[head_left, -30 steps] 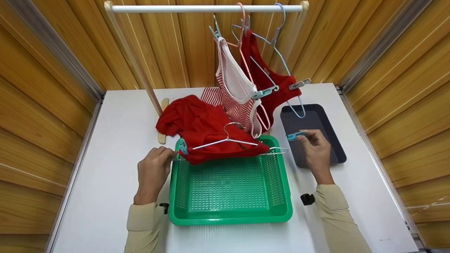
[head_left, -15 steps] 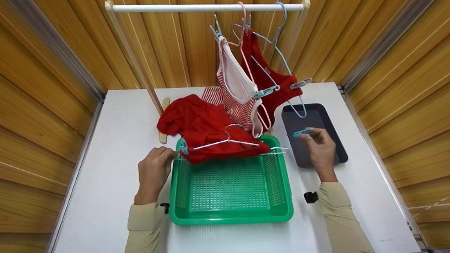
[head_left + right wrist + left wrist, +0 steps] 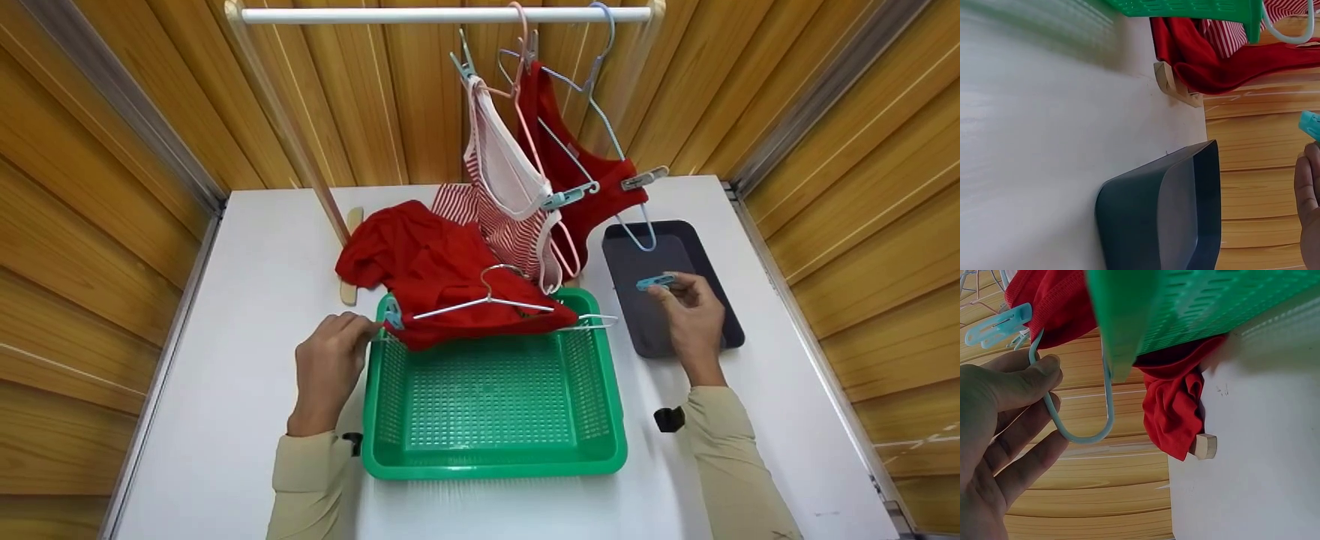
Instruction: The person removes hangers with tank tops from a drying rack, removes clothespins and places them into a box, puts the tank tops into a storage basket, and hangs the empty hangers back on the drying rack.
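My left hand (image 3: 330,369) pinches the left end of a pale blue wire hanger (image 3: 1107,405) between thumb and fingers. A red garment (image 3: 450,259) is on that hanger, draped over the back of the green basket (image 3: 495,472). One blue clothespin (image 3: 1000,325) clips the garment near my left fingertips. The hanger's right end sticks out bare past the cloth. Over the dark grey tray, my right hand (image 3: 694,322) holds another blue clothespin (image 3: 655,283) between thumb and fingers. In the right wrist view only part of this hand and clothespin (image 3: 1310,125) shows.
Behind the basket stands a rack with a white rod (image 3: 375,15). From it hang a red-striped top (image 3: 517,238) on a pink hanger and a red top (image 3: 559,142) on a blue hanger, both clipped with clothespins. The dark grey tray (image 3: 626,300) lies at right.
My right hand has moved to the right with the clothespin, farther from the hanger's right end and over the tray. The left hand stays where it was on the hanger.
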Demonstrator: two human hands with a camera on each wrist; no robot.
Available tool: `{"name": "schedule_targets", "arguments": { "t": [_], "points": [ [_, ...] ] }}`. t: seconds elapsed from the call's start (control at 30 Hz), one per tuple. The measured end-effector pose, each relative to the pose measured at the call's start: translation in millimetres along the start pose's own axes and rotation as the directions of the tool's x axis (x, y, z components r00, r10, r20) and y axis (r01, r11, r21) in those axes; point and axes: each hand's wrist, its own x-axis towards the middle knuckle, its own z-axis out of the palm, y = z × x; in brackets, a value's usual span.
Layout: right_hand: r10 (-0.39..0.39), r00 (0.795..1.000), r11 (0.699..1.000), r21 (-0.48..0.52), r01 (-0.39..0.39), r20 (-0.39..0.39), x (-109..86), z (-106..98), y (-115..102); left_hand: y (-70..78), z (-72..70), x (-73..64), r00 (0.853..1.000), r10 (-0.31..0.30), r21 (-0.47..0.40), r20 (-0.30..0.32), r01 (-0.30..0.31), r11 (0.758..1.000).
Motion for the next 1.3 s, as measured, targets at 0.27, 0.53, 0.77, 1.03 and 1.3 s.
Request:
{"name": "schedule_targets", "arguments": {
  "t": [0.27,0.53,0.77,1.03,1.3],
  "points": [
    [0.064,0.997,0.994,-0.088,-0.066,-0.032,8.9,-6,28,0.0,0.3,0.6,1.000,-0.001,0.002,0.003,0.001,1.000],
    [0.143,0.989,0.949,-0.279,-0.146,-0.029,14.3,-15,47,-0.2,0.2,0.4,1.000,0.006,0.001,-0.002,-0.006,1.000],
    [0.225,0.974,0.877,-0.439,-0.196,0.016,12.6,-20,51,0.9,-0.7,0.4,1.000,0.003,-0.013,-0.006,-0.003,1.000],
    [0.252,0.966,0.829,-0.528,-0.186,0.055,15.8,-19,58,1.1,-1.1,1.1,1.000,0.002,-0.014,-0.002,-0.002,1.000],
    [0.268,0.960,0.786,-0.595,-0.167,0.085,17.6,-18,63,1.6,-1.2,-0.1,1.000,-0.011,-0.017,0.004,0.011,1.000]
  ]
}}
